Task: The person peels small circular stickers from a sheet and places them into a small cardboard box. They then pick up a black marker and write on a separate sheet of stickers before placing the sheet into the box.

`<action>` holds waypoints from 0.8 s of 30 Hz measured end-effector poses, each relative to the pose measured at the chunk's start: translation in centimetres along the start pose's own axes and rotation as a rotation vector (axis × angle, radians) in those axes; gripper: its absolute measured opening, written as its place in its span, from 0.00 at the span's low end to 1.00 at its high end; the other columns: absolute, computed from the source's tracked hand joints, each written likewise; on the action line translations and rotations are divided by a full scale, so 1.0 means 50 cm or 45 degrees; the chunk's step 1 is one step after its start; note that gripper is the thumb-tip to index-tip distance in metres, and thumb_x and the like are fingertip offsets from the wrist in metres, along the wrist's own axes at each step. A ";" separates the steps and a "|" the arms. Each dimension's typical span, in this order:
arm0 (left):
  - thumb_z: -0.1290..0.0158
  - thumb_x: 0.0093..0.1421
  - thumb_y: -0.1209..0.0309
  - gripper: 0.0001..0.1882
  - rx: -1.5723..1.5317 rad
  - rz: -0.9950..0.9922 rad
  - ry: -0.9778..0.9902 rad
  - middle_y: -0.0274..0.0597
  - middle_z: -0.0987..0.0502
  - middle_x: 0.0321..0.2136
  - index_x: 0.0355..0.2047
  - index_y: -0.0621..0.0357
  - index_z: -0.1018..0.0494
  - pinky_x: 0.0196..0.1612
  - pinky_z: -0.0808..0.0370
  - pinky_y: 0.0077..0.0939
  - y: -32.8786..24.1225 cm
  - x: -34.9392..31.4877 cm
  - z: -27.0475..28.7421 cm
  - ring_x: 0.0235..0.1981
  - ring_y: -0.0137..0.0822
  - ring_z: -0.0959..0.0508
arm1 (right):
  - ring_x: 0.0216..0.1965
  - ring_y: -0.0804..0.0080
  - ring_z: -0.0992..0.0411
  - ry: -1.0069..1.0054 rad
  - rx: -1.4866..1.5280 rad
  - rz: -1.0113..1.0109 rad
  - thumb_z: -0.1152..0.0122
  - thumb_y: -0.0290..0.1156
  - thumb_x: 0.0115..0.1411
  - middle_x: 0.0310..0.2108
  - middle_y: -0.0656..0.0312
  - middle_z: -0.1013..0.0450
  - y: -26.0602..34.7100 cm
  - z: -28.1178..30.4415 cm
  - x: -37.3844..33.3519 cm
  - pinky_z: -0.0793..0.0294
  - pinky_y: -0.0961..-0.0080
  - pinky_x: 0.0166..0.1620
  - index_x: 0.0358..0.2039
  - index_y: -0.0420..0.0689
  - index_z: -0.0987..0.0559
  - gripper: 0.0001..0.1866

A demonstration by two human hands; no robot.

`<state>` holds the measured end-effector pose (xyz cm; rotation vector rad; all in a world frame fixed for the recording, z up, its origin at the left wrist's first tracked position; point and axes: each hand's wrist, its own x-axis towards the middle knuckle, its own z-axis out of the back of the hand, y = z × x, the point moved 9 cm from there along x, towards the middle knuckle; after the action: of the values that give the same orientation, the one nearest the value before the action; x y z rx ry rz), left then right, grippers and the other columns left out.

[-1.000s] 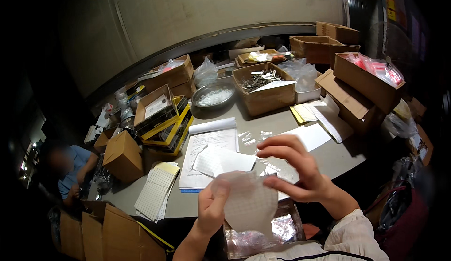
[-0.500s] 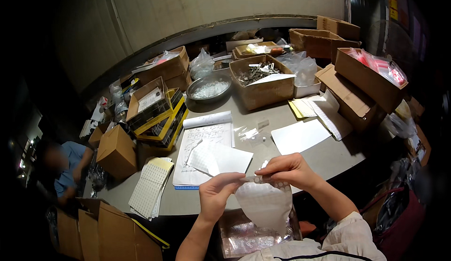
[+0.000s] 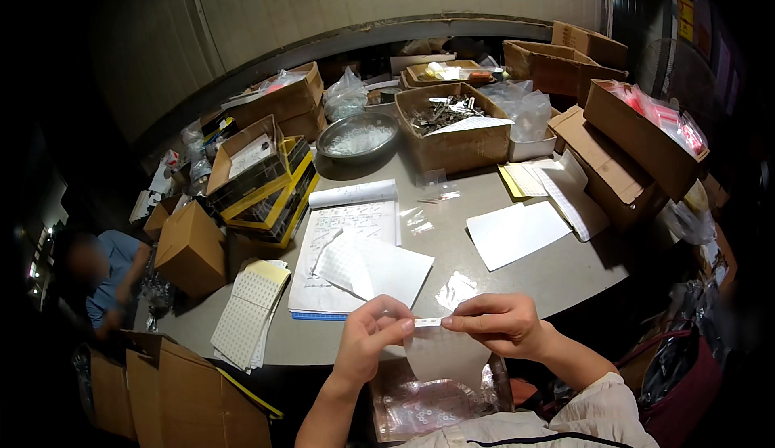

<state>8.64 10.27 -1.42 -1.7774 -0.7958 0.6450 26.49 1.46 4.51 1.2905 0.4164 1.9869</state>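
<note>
My left hand (image 3: 373,337) pinches the upper left corner of a thin, pale sheet (image 3: 446,356) between thumb and fingers. At its upper right corner, my right hand (image 3: 504,325) has the same edge pinched. That edge looks folded over into a narrow white strip, and the rest of the sheet hangs below. Under it, a box at my lap holds clear plastic bags (image 3: 424,408) with small ring-shaped pieces. Just beyond my fingers, small white pieces (image 3: 457,290) lie on the grey table (image 3: 517,282).
Left of my hands are an open notebook (image 3: 323,282), loose white papers (image 3: 395,266) and dotted sheets (image 3: 249,307). Farther back stand a metal bowl (image 3: 329,154) of clear pieces and a cardboard box (image 3: 452,153) of metal parts. Another person (image 3: 121,274) is at far left.
Both hands have lowered slightly. The sheet's top edge, dotted with round marks before, now shows as a straight white strip. The white pieces beyond my fingers have come into view.
</note>
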 end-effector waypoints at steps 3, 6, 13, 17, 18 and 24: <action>0.36 0.61 0.81 0.10 0.076 -0.186 -0.118 0.39 0.19 0.33 0.40 0.63 0.26 0.42 0.21 0.20 -0.016 -0.011 0.000 0.33 0.25 0.18 | 0.34 0.70 0.20 -0.022 0.067 -0.054 0.32 0.16 0.55 0.38 0.57 0.19 -0.010 0.004 -0.001 0.21 0.75 0.36 0.50 0.45 0.12 0.22; 0.37 0.59 0.85 0.13 0.215 -0.338 -0.266 0.38 0.19 0.34 0.40 0.62 0.27 0.44 0.21 0.19 -0.035 -0.026 -0.006 0.35 0.25 0.18 | 0.34 0.69 0.20 -0.046 0.148 -0.191 0.28 0.24 0.58 0.38 0.55 0.19 -0.034 0.005 0.011 0.22 0.75 0.38 0.48 0.41 0.13 0.16; 0.38 0.61 0.85 0.13 0.714 -0.591 -0.350 0.36 0.21 0.34 0.42 0.62 0.29 0.44 0.21 0.19 -0.060 -0.050 -0.035 0.36 0.24 0.19 | 0.39 0.72 0.20 0.028 0.134 -0.436 0.26 0.27 0.61 0.39 0.58 0.18 -0.054 -0.012 0.018 0.21 0.72 0.43 0.43 0.37 0.18 0.12; 0.39 0.62 0.85 0.13 0.549 -0.524 -0.335 0.35 0.21 0.34 0.43 0.62 0.30 0.40 0.22 0.17 -0.040 -0.037 -0.025 0.34 0.23 0.20 | 0.34 0.68 0.21 -0.078 0.114 -0.288 0.27 0.27 0.60 0.39 0.56 0.20 -0.056 -0.018 0.012 0.22 0.72 0.39 0.43 0.40 0.18 0.12; 0.39 0.63 0.85 0.13 0.454 -0.472 -0.335 0.36 0.21 0.34 0.44 0.62 0.30 0.39 0.23 0.17 -0.032 -0.029 -0.019 0.33 0.23 0.20 | 0.33 0.66 0.22 -0.125 0.088 -0.213 0.27 0.28 0.60 0.40 0.55 0.20 -0.048 -0.015 0.010 0.23 0.72 0.37 0.44 0.41 0.17 0.12; 0.38 0.62 0.83 0.14 0.205 -0.321 -0.327 0.36 0.21 0.33 0.46 0.62 0.29 0.37 0.25 0.16 -0.013 -0.002 0.016 0.32 0.21 0.22 | 0.50 0.60 0.24 -0.028 -0.071 -0.083 0.31 0.14 0.57 0.50 0.52 0.23 -0.037 -0.006 0.017 0.24 0.68 0.51 0.42 0.40 0.19 0.13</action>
<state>7.81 10.82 -1.06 -1.4362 -1.0912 0.7544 26.74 3.39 3.79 1.2474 0.3853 1.9152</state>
